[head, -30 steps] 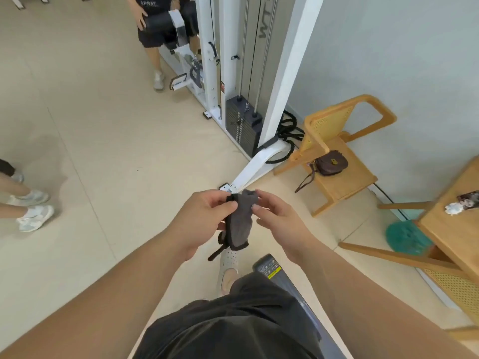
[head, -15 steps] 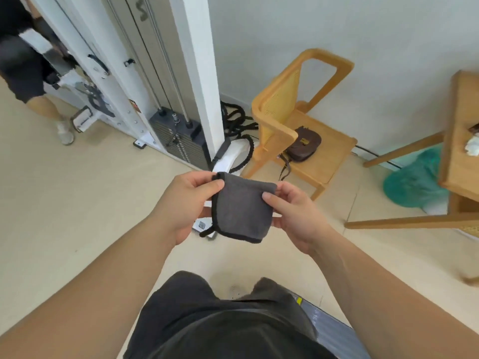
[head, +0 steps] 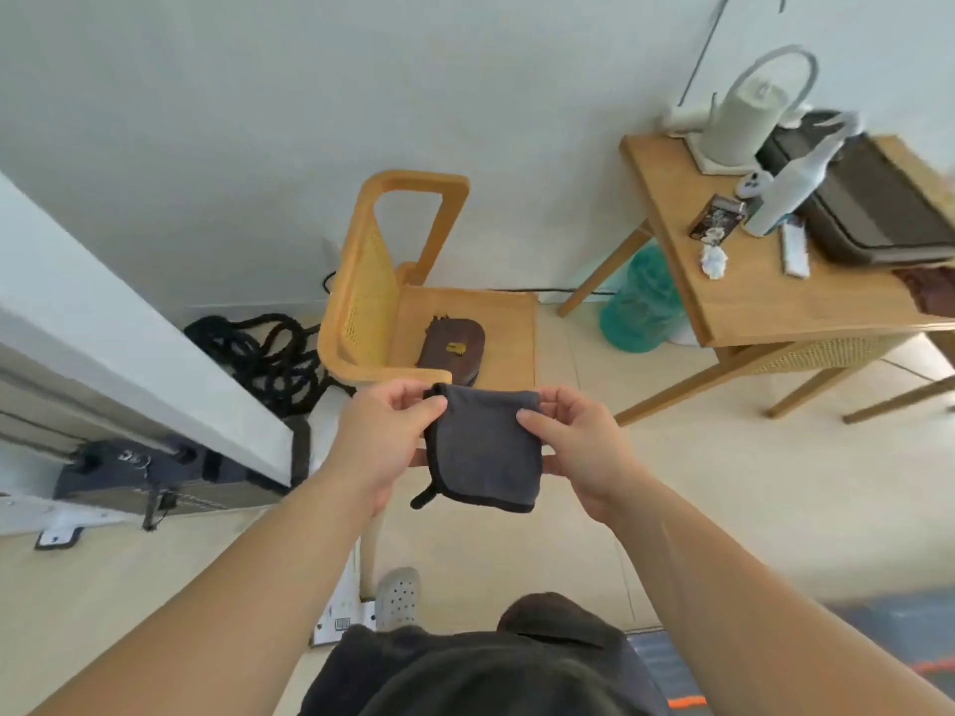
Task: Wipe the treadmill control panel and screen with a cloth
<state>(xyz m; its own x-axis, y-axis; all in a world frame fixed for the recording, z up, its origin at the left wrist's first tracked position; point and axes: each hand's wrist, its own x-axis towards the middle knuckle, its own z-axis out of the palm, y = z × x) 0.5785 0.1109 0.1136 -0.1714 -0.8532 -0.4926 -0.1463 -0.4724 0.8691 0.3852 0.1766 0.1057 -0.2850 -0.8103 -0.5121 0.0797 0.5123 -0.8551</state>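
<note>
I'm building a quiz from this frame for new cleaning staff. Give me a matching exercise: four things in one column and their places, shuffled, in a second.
Things:
1. cloth
2. brown bag
3. black rope
4. white bottle

Places:
A. on the table
B. coiled on the floor beside the chair
C. held between the left hand and the right hand
D. on the chair seat

Pairs: 1-C, 2-D, 3-B, 4-A
</note>
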